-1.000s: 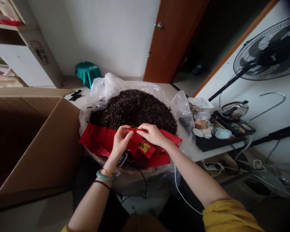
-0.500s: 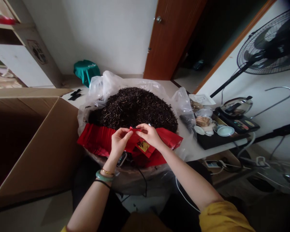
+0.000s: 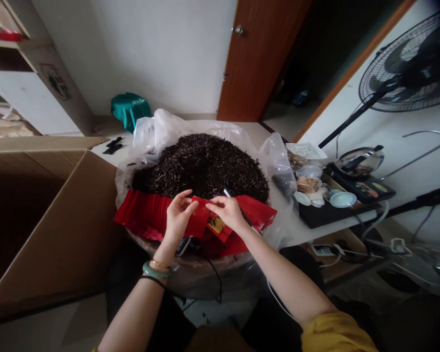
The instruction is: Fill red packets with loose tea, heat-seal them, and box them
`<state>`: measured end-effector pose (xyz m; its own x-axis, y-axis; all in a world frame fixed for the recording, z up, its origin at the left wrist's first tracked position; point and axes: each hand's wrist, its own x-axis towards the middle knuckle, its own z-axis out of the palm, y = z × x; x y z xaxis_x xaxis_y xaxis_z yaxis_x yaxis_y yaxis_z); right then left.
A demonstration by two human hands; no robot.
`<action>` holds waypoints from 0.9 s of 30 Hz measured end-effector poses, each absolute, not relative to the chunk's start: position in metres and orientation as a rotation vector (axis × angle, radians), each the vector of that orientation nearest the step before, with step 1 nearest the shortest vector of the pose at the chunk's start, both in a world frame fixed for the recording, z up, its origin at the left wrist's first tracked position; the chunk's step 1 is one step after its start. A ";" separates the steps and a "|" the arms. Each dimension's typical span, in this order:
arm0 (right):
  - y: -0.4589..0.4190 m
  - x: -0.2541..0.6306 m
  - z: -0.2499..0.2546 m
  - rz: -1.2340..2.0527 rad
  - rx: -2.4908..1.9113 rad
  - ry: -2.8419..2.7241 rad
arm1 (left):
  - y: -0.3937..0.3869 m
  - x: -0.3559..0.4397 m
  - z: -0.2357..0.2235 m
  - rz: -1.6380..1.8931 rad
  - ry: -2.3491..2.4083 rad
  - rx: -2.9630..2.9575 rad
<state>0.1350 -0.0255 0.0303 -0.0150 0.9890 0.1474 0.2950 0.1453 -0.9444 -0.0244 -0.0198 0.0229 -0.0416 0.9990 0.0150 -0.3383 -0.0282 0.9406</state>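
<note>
Your left hand (image 3: pixel 179 217) and right hand (image 3: pixel 227 212) were closed on a red packet with a gold label (image 3: pixel 215 224), pinching it between their fingers just above a row of red packets (image 3: pixel 139 215). That row lay along the front of a mound of dark loose tea (image 3: pixel 201 166) in a clear plastic bag (image 3: pixel 157 132). The bag spread over a white table (image 3: pixel 295 234), with a black tray (image 3: pixel 326 217) of small dishes to your right and a cardboard box (image 3: pixel 51 220) to your left. Beyond stood a brown wooden door (image 3: pixel 260 63) and, to the right, an electric fan (image 3: pixel 407 63).
</note>
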 end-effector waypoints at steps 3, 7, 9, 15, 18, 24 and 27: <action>-0.026 0.134 0.035 0.928 -1.311 -1.472 | -0.021 -0.026 0.025 1.286 0.949 0.952; -0.028 0.135 0.041 0.978 -1.294 -1.506 | -0.022 -0.028 0.024 1.267 0.955 0.996; -0.028 0.135 0.043 0.999 -1.295 -1.557 | -0.023 -0.028 0.024 1.258 0.943 1.013; -0.030 0.134 0.048 0.846 -1.268 -1.636 | -0.028 -0.026 0.031 1.133 0.795 0.916; -0.032 0.132 0.049 0.746 -1.262 -1.638 | -0.033 -0.024 0.032 0.946 0.715 0.832; -0.027 0.137 0.049 0.680 -1.284 -1.669 | -0.039 -0.018 0.026 0.861 0.763 0.775; -0.019 0.158 0.046 0.740 -1.325 -1.597 | -0.037 -0.019 0.029 0.894 0.760 0.730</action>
